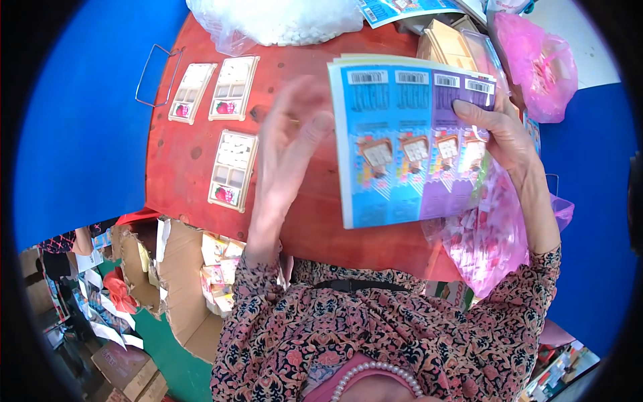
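Note:
My right hand (506,137) grips a stack of printed sheets (402,177) at its upper right edge, thumb on top. The sheets have blue and purple panels with barcodes and pictures of small filled trays. Beside the stack's left edge is my left hand (288,157), blurred at the fingers, with the thumb apart and nothing seen in it. Three cream compartment trays lie on the red table to the left: a far-left tray (192,92), one beside it (234,88) and a nearer one (232,171). Each contains white pieces and a strawberry-printed piece.
A clear bag of white pieces (281,20) sits at the red table's (321,234) far edge. More cream trays (445,47) stand at the back right, near a pink bag (536,67). Another pink bag (489,241) of small packets lies at the right. Below left is an open cardboard box (191,288).

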{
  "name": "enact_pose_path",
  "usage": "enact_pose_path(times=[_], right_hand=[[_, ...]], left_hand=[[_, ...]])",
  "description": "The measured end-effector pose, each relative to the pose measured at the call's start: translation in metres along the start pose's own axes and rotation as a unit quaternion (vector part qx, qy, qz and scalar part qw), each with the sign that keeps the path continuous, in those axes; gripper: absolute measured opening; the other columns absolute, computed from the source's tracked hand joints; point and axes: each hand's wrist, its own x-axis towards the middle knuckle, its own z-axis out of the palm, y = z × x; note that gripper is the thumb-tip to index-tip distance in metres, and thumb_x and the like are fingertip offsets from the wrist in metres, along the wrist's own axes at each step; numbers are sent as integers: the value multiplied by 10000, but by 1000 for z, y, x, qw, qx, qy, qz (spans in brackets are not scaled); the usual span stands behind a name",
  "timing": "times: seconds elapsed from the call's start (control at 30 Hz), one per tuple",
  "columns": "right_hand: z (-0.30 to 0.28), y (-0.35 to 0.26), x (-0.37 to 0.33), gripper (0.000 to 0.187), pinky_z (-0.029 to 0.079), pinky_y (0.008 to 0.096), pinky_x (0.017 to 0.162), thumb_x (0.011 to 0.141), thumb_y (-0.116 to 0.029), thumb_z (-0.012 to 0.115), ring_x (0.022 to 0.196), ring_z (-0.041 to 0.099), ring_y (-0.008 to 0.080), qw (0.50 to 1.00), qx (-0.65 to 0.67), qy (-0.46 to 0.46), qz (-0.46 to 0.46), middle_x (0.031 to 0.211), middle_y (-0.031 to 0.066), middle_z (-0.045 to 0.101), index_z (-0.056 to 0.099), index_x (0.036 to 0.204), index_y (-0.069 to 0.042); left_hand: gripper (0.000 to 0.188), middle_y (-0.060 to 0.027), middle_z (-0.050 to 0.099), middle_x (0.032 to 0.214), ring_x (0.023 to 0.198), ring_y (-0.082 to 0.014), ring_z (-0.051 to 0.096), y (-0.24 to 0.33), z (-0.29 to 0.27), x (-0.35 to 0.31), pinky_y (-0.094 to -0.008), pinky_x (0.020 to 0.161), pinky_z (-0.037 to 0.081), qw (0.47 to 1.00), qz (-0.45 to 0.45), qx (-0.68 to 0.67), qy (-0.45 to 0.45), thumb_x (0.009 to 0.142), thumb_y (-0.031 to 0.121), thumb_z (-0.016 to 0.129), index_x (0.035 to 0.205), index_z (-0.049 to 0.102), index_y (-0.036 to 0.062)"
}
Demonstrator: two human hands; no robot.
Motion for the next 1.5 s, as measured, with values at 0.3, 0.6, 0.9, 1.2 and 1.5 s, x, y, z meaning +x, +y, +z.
enact_pose_path(times=[0.3, 0.6, 0.9, 1.2, 1.5], right_hand=[[-14, -4, -3, 453, 478, 273, 773, 705, -103, 728, 858, 598, 139, 991, -132, 2, 22, 966, 65, 625, 534, 1102, -6], [40, 12, -24, 399, 458, 313, 702, 701, -132, 705, 843, 558, 242, 791, -528, 46, -305, 980, 116, 541, 556, 1047, 1], [42, 27, -29, 264, 431, 390, 649, 684, -87, 669, 752, 538, 330, 868, -422, 28, -260, 838, 147, 535, 592, 916, 12], [36, 11, -39, 225, 418, 259, 578, 715, -74, 688, 678, 547, 153, 857, -475, 20, -202, 793, 87, 574, 616, 888, 50], [29, 7, -57, 175, 422, 281, 571, 742, -67, 649, 640, 549, 198, 844, -497, -21, -201, 750, 98, 560, 591, 849, 58]], left_hand=[[215, -43, 643, 865, 713, -74, 595, -13, 37, -4, -195, 624, 478, 965, -141, -207, -80, 840, 112, 588, 1017, 597, -10], [225, -52, 641, 894, 757, -91, 618, -33, 81, -8, -215, 666, 523, 928, -186, -324, 10, 837, 87, 582, 1039, 591, -13], [176, -106, 637, 875, 755, -158, 637, -26, 63, -6, -273, 683, 550, 911, -221, -340, -74, 853, 62, 543, 986, 584, -46], [137, -120, 633, 812, 718, -161, 638, -19, 72, -12, -280, 645, 570, 914, -229, -313, -119, 835, 42, 560, 917, 598, -60], [106, -33, 584, 762, 690, -79, 553, -22, 86, -21, -182, 624, 442, 969, -98, -159, -159, 804, -36, 546, 869, 619, -76]])
